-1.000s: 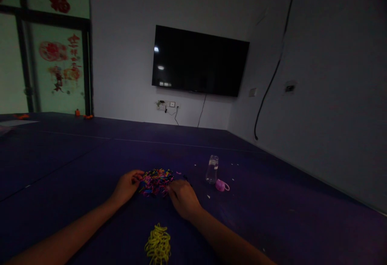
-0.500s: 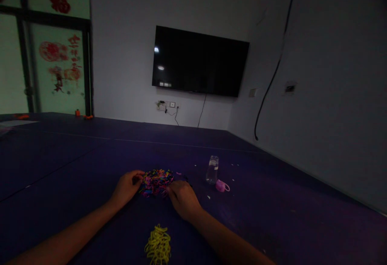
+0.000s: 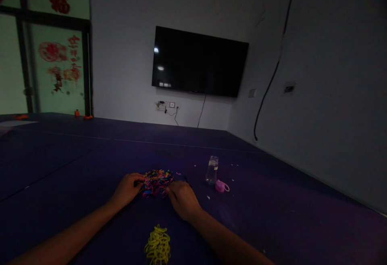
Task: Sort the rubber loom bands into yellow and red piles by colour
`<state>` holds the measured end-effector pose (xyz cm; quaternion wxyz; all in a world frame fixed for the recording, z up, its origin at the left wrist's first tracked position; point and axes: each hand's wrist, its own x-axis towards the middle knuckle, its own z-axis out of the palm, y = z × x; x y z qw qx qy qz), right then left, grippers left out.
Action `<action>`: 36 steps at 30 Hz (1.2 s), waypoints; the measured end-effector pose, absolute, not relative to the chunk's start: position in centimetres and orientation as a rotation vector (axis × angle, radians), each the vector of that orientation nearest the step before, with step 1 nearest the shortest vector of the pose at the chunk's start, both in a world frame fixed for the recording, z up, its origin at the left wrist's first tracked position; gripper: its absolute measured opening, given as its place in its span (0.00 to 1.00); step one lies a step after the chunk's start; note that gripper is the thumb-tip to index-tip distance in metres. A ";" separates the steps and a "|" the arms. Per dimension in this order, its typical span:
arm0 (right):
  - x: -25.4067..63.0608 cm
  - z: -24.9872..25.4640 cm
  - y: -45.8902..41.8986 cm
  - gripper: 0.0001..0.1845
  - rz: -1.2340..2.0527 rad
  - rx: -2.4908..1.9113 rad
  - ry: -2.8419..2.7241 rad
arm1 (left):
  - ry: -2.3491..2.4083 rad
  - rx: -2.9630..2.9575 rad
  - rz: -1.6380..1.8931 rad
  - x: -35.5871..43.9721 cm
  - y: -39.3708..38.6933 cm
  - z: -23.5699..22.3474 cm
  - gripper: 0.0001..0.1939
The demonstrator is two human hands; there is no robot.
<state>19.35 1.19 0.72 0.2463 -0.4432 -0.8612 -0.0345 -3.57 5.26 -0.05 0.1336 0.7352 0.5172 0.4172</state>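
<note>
Colourful bands (image 3: 156,181) point every way between left hand (image 3: 128,187) and right hand (image 3: 183,199); I cannot tell either grip.

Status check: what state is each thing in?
Multicoloured loops: loosely heaped
Yellow loops: heaped separately, nearer the person
Left hand: fingers curled at the heap's left edge
Right hand: curled at its right edge, grip unclear
Bottle: upright, uncapped
Pink cap: off, beside bottle
Television: screen dark
</note>
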 end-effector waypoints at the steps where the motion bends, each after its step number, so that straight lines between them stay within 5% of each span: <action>1: 19.3 0.7 1.2 0.14 -0.090 -1.205 -2.349 | 1.499 2.141 1.204 -3.6 5.3 -0.1 0.11; 36: 19.3 0.9 1.0 0.16 -0.090 -1.208 -2.359 | 1.554 1.919 1.394 -3.6 4.7 0.6 0.11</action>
